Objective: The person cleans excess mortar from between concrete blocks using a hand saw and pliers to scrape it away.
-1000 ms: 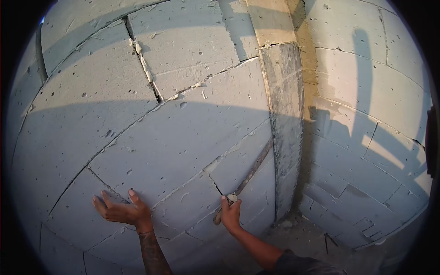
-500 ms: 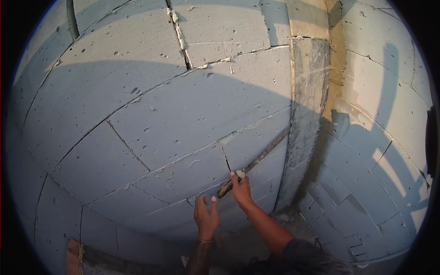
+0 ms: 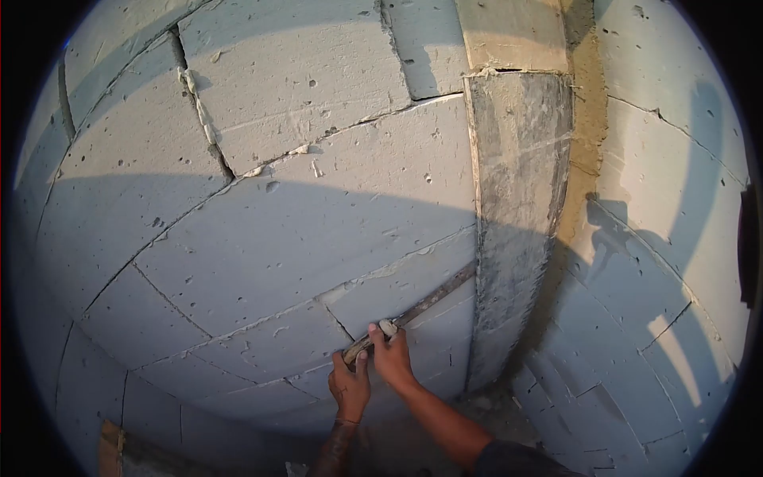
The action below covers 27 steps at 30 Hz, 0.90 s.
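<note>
Head view, hands: the left hand (image 3: 350, 388) is wrapped around the low end of the long bar (image 3: 437, 296); the right hand (image 3: 394, 359) grips it just higher — thumb beside a pale lump (image 3: 388, 327) — and the two are close together.
Long bar: it slants in front of the block wall (image 3: 310, 219), its narrow dark part rising toward the concrete column (image 3: 520, 183); whether its tip touches the column cannot be told.
Grip: an even hold probably serves best, the left hand steadying the low end and the right setting the angle.
Knuckles: the wall looks near and rough, so a little space behind the fingers would likely spare scrapes.
Tip: the column's edge seems the likeliest snag — light pressure suits it.
</note>
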Available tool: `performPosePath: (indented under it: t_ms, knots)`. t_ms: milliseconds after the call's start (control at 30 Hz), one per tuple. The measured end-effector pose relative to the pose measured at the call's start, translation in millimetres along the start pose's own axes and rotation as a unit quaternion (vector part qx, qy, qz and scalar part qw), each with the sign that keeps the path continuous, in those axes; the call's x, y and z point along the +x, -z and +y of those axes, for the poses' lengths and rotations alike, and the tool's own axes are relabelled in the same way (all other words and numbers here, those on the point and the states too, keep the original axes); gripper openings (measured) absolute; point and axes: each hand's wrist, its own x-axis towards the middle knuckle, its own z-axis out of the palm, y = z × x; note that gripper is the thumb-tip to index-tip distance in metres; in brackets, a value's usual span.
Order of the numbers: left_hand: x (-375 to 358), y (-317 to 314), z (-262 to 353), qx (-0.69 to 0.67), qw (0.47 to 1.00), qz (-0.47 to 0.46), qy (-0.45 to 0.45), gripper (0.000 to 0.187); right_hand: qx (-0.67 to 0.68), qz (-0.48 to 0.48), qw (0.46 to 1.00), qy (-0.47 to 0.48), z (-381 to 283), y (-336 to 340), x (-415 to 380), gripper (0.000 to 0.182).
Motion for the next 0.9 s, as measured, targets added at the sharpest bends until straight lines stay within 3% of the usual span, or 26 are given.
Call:
performPosePath:
  t_ms: [100, 167, 233, 300, 433, 533, 667, 767, 900]
  knots:
    - [2, 15, 13, -0.013, 0.999, -0.048, 0.019, 0.028, -0.014, 0.018, 1.000, -0.007, 4, 8, -7, 0.046]
    - [4, 10, 6, -0.034, 0.998, 0.004, -0.050, 0.028, 0.077, 0.014, 0.997, 0.010, 11, 1, 5, 0.041]
    - [3, 7, 4, -0.075, 0.996, 0.029, -0.034, 0.030, 0.104, 0.031, 0.994, 0.018, 1, -2, -1, 0.034]
    - [6, 0, -5, -0.096, 0.994, 0.028, -0.032, 0.029, 0.256, -0.008, 0.967, 0.001, -12, -9, -14, 0.030]
    - [5, -2, -7, -0.097, 0.993, 0.055, -0.046, 0.033, 0.262, -0.003, 0.965, -0.026, -7, -11, -7, 0.022]
    - [-12, 2, -4, -0.206, 0.978, 0.017, -0.018, 0.035, 0.226, -0.013, 0.974, -0.025, -4, -1, -13, 0.018]
    - [-78, 15, 15, -0.167, 0.984, 0.012, 0.066, 0.036, 0.203, -0.080, 0.974, -0.060, -10, 45, -57, 0.014]
    - [-43, 20, -5, -0.091, 0.994, -0.026, 0.046, 0.039, 0.214, -0.075, 0.972, -0.055, -6, 26, -36, 0.014]
    - [-1, 37, 13, -0.026, 0.997, -0.077, -0.017, 0.042, 0.166, -0.044, 0.985, -0.025, 4, 9, -18, 0.020]
